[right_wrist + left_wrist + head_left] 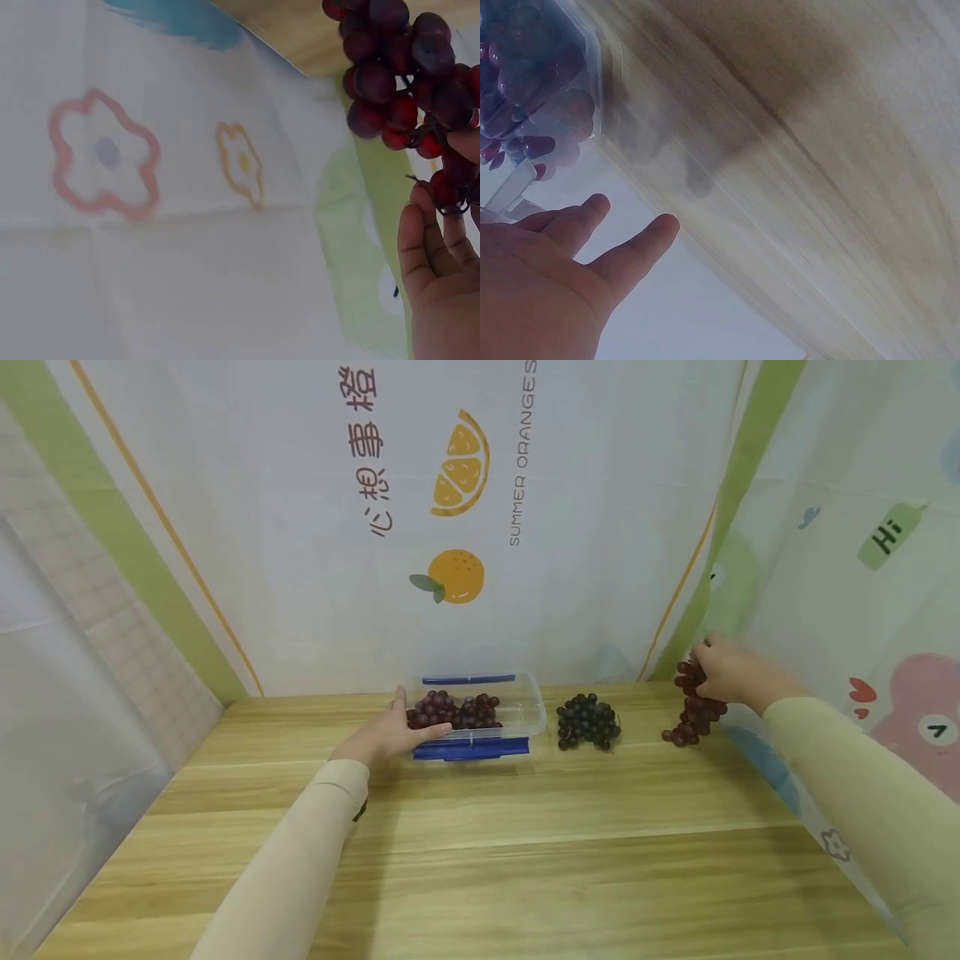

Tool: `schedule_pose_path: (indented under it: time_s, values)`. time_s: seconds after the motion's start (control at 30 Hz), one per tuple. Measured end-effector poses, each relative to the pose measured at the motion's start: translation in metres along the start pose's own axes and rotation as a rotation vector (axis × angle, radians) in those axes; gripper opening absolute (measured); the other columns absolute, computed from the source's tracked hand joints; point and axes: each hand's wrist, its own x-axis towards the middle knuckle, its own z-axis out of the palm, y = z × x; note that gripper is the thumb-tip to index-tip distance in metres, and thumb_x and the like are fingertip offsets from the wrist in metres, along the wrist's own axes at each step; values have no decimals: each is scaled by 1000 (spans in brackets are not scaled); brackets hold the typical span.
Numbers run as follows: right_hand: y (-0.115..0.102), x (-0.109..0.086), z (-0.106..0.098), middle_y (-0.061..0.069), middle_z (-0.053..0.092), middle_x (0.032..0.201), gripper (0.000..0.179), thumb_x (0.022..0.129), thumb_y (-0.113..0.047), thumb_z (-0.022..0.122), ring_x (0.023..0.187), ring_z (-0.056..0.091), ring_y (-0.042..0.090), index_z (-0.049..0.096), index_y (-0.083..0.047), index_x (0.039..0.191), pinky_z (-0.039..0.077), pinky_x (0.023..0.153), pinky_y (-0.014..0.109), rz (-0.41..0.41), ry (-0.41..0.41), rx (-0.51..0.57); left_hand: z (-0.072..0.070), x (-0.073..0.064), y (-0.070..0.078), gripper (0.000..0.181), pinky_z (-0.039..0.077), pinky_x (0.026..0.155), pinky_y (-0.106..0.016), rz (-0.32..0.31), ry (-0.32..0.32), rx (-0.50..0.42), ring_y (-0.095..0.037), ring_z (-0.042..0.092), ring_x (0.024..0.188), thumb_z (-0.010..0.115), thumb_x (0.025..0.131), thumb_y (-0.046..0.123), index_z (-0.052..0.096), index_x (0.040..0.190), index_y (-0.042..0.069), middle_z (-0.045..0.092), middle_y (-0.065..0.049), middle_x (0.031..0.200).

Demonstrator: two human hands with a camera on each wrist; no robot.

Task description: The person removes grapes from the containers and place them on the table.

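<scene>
In the head view a clear plastic box [517, 714] with blue clips stands on the wooden table, red grapes [453, 710] lying in its left part. My left hand [386, 727] rests at the box's left end, thumb along the near side and fingers toward the back; its fingers look straight in the left wrist view. At the far right my right hand [731, 677] pinches the top of a bunch of red grapes [697, 714], which hangs down near the tabletop. The right wrist view shows the fingertips [424, 199] at the stem. A dark bunch of grapes [587, 720] lies between box and right hand.
The table [525, 877] meets a white printed cloth [600, 527] behind it. Another patterned cloth [862, 635] hangs close to my right arm, and a pale cloth [75, 693] hangs along the left side.
</scene>
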Motion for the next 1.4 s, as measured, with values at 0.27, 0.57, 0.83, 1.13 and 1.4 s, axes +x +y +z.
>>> schedule_pose_path:
  time_s: [0.27,0.57,0.83,1.13,1.4]
  values:
    - [-2,5,38,24,59,109,34,84,0,77,87,66,32,65,7,114,59,77,50,-69,11,-40,1,1,-2,152,30,127,-69,1,8,4,-52,24,161,46,71,106,-22,168,11,3,-26,179]
    - [-7,5,67,19,64,104,24,88,0,73,96,70,39,65,4,110,60,88,58,-115,32,-2,5,2,-1,150,28,128,-69,10,19,-21,-51,22,162,47,73,105,-23,168,13,4,-25,179]
    - [-4,1,83,44,56,137,53,112,-31,53,127,57,62,55,11,144,50,105,70,25,-96,59,4,1,-2,149,26,128,-69,15,14,-29,-51,18,163,49,74,104,-24,168,13,1,-25,179]
    - [6,-5,96,51,44,148,99,108,-67,42,134,49,68,23,14,161,47,106,73,201,-249,273,1,-1,3,148,29,127,-69,1,2,-45,-53,23,161,52,76,101,-24,168,13,4,-27,178]
    - [2,-6,97,48,55,136,87,91,-30,77,126,55,66,34,17,151,50,104,69,181,-177,345,2,-3,3,147,30,127,-69,7,9,-37,-53,25,160,51,78,100,-22,168,11,7,-28,177]
